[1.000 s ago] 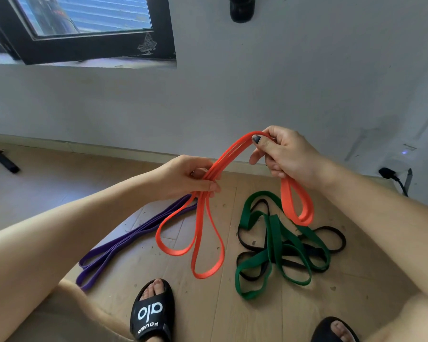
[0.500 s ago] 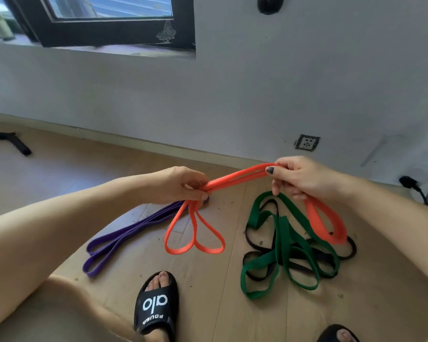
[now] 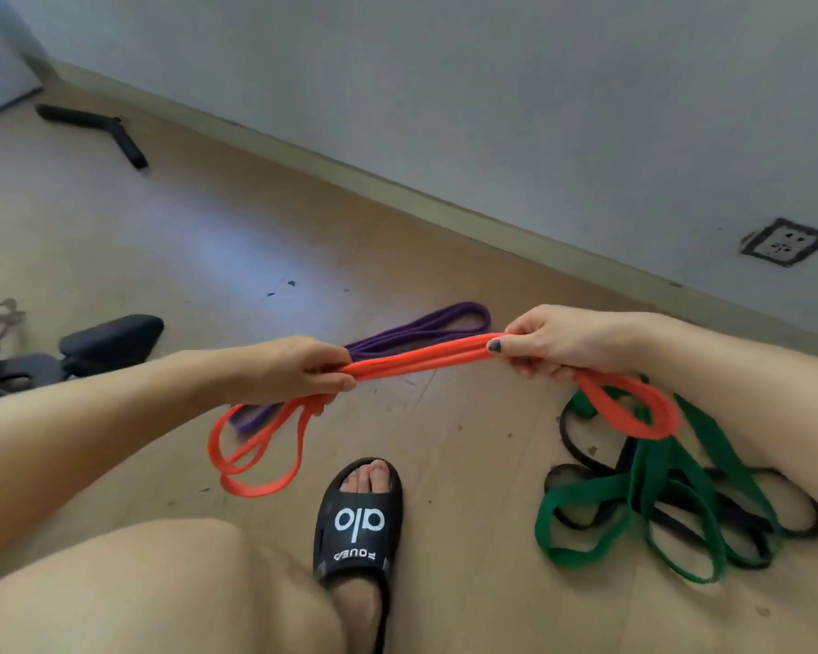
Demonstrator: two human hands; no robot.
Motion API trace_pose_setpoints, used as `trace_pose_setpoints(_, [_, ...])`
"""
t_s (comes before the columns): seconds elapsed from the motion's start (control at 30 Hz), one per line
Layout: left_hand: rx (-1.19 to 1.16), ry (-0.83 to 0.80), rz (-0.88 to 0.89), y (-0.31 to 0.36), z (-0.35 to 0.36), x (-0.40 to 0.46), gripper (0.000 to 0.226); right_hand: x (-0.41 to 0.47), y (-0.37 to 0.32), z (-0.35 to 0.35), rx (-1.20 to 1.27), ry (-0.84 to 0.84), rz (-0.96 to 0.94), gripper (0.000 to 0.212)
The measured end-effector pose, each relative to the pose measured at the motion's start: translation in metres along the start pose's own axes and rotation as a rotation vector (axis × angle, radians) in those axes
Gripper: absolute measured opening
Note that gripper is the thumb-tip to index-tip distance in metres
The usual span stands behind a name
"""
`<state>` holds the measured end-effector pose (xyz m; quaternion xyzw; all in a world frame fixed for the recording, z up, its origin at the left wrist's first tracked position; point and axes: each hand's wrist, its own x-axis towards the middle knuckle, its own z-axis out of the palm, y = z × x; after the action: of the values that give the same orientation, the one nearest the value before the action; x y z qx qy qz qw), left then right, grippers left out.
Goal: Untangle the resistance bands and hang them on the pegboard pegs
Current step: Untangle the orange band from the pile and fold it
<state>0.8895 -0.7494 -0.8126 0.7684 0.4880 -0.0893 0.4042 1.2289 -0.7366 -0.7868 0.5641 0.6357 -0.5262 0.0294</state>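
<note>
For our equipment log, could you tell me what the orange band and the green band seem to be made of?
Orange band: likely rubber or latex, matte; it bunches into soft strands between the left hand and right hand. Green band: probably the same, wider and flat, dull, lying in limp folds.

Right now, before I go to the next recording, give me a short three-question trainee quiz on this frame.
1. True or false: both the left hand and the right hand grip the orange band.
2. Which band lies on the floor tangled with the black band? A) purple B) green C) orange
3. Fill in: the purple band lies on the floor, passing ______ the stretched orange band.

Key
1. True.
2. B, the green band.
3. Behind; its far loop shows past the orange band, its near end by the hanging orange loops.
</note>
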Motion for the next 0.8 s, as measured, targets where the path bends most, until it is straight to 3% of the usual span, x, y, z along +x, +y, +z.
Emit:
trace_pose_setpoints(0.37, [-0.122,-0.033,-0.194,-0.137,0.087,0.073,0.021,0.186,0.055,0.065,-0.1,-0.16,0.094,0.035])
trace_pose_setpoints(0.6, [-0.145,0.15,-0.28,-0.177,0.135,0.113,0.02,0.257,0.076,0.078,-0.455,-0.099,-0.005,0.036])
trace_pose_setpoints(0.8, [0.025,0.173,-0.138,-0.171,0.142,0.11,0.031,0.273,0.087,0.078,-0.591,-0.074,-0.035,0.034])
